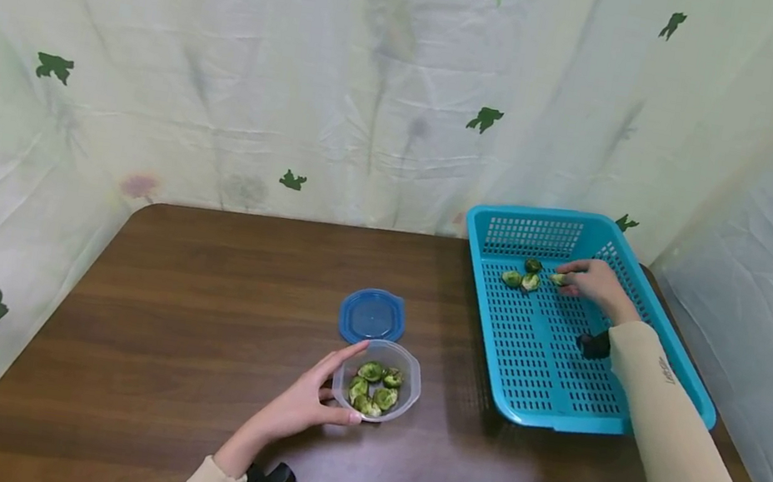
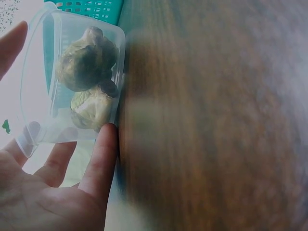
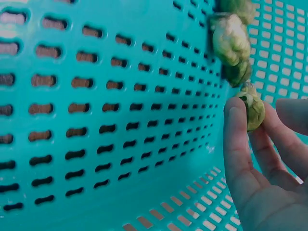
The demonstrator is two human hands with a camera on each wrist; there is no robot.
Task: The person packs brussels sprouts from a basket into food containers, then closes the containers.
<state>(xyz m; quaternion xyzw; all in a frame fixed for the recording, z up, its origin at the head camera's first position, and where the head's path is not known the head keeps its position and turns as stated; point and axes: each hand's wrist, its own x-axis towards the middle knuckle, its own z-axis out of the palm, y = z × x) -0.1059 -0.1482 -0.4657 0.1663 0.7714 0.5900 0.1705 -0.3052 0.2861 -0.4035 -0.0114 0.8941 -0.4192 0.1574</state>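
My left hand [image 1: 307, 404] grips a clear plastic food container [image 1: 416, 385] from the left, thumb at the near side and fingers round the far side. Several Brussels sprouts [image 1: 385, 398] lie inside it; the left wrist view shows them through its wall. Over in the blue basket [image 1: 535, 404], my right hand [image 1: 599, 286] pinches one Brussels sprout [image 3: 253, 111] between thumb and fingertips. Just left of that hand, three other sprouts [image 1: 530, 282] sit in a cluster on the basket's floor.
Right behind the container lies a blue lid [image 1: 372, 316] on the brown wooden table [image 1: 209, 306]. The basket stands at the table's right side, its raised rim around the right hand. A pale curtain [image 1: 351, 84] with leaf prints hangs behind and at both sides.
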